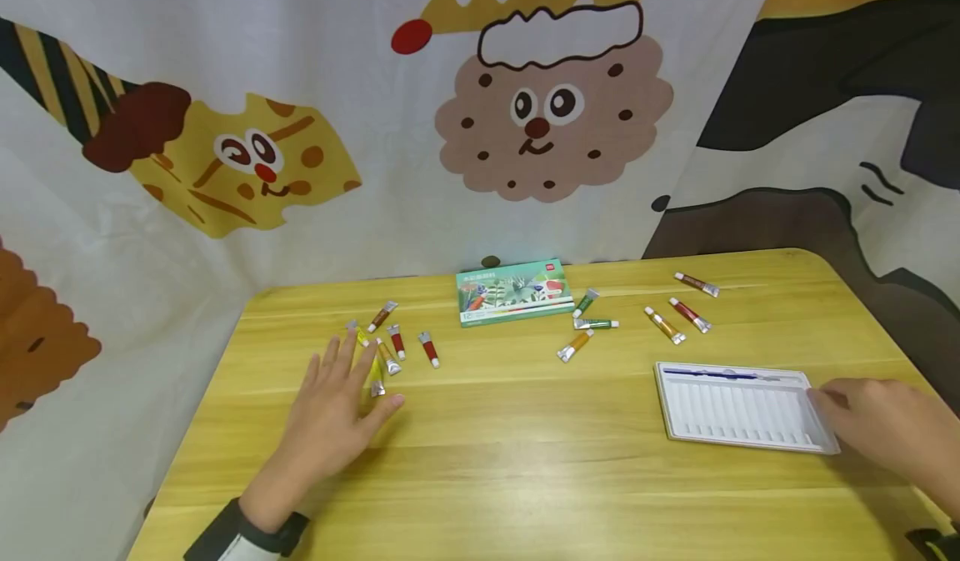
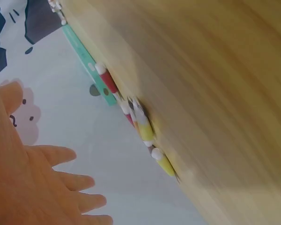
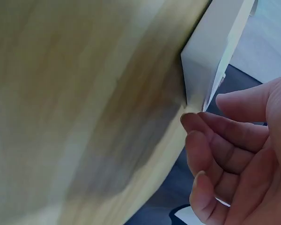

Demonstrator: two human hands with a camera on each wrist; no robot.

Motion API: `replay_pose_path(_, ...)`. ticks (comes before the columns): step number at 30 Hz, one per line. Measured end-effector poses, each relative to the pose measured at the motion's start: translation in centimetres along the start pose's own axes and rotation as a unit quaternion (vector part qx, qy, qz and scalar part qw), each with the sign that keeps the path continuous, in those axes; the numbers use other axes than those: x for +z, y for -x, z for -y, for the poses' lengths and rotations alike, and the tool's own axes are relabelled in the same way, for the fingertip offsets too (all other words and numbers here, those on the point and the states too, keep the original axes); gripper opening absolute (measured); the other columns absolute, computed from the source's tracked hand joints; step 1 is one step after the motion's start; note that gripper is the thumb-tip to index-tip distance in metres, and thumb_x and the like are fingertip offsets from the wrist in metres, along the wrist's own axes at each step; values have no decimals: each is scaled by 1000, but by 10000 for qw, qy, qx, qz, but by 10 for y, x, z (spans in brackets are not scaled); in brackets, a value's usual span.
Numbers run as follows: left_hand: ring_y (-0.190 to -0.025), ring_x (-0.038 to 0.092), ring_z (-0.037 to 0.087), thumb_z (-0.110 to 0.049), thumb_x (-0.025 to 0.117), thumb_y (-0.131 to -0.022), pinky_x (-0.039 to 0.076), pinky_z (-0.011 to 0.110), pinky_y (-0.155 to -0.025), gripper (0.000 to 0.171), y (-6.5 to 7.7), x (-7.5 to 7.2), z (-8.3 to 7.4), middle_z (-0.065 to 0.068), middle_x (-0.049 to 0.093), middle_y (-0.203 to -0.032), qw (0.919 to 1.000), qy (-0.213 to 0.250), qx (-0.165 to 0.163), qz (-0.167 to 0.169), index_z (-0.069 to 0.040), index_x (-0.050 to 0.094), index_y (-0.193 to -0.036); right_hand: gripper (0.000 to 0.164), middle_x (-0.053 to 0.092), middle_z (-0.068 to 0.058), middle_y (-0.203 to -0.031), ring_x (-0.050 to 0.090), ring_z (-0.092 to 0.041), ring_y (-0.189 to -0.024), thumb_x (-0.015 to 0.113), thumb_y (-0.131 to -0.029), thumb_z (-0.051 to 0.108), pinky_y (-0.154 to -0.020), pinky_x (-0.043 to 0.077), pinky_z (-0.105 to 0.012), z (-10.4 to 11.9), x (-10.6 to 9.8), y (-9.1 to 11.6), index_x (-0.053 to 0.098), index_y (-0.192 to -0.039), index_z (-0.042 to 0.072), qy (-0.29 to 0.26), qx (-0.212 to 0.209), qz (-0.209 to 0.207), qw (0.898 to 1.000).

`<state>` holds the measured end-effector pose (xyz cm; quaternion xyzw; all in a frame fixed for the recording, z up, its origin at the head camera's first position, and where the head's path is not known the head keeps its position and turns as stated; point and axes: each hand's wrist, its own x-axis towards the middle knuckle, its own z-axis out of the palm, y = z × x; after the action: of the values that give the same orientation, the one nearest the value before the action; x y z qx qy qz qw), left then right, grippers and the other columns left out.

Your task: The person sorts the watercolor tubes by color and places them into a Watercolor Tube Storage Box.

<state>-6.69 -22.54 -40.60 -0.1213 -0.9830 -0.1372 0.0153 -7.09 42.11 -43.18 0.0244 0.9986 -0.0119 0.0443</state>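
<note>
My left hand (image 1: pixel 330 407) is spread, palm down, over the left group of paint tubes, its fingers straight and holding nothing. Close to its fingers are yellow tubes (image 2: pixel 165 164), partly covered in the head view, a brown tube (image 1: pixel 382 316) and red tubes (image 1: pixel 428 349). At the right, a white plastic paint tray (image 1: pixel 678 443) with narrow slots and a blue-handled brush (image 1: pixel 712 373) lies on the table. The curled fingers and thumb of my right hand (image 1: pixel 888 419) pinch its right edge; in the right wrist view the fingertips are at its corner.
A green paint box (image 1: pixel 517 294) lies at the table's back edge. Beside it are green tubes (image 1: pixel 596 324) and an ochre tube (image 1: pixel 575 345). More tubes (image 1: pixel 690 315) lie behind the tray. A printed curtain (image 1: pixel 397 169) hangs behind the wooden table (image 1: pixel 525 461).
</note>
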Motion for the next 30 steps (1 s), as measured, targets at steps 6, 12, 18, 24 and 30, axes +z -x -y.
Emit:
replay_pose_path(6,-151,27,51,-56,61,-102,17,68,-120,75,0,2,-10,30,35,-162,9995,-9,196,-244,-1,52,-152,26,70,-30,-89,62,-34,-67,74,-90,13,-68,48,-61,4,2,3,72,-97,-12,-214,-111,-66,9997)
replay_pose_path(12,-129,54,48,-43,74,-97,44,64,-104,64,2,11,-21,30,54,-144,9965,190,423,-694,1,61,-142,23,73,-25,-87,63,-27,-65,75,-92,13,-64,52,-58,19,-2,5,75,-96,-9,-293,-519,-9,9982)
replay_pose_path(18,-96,61,28,-32,80,-94,53,44,-78,51,2,19,-37,17,66,-116,9948,254,526,-835,2,69,-131,23,72,-14,-80,53,-19,-63,74,-93,15,-57,48,-44,37,0,5,77,-98,-7,-580,-694,60,9959)
replay_pose_path(24,-78,56,15,-29,80,-94,48,32,-67,38,2,22,-53,5,67,-95,9961,394,512,-608,1,76,-117,23,63,-1,-70,46,-17,-60,73,-96,15,-54,31,-31,63,0,7,78,-102,-6,-1120,-867,89,9899)
replay_pose_path(30,-86,68,19,-27,79,-95,56,37,-73,24,3,27,-68,4,75,-94,9945,657,605,-538,-5,80,-106,18,66,2,-74,44,-13,-57,73,-95,11,-51,29,-27,93,2,9,78,-103,-5,-1637,-1097,161,9803)
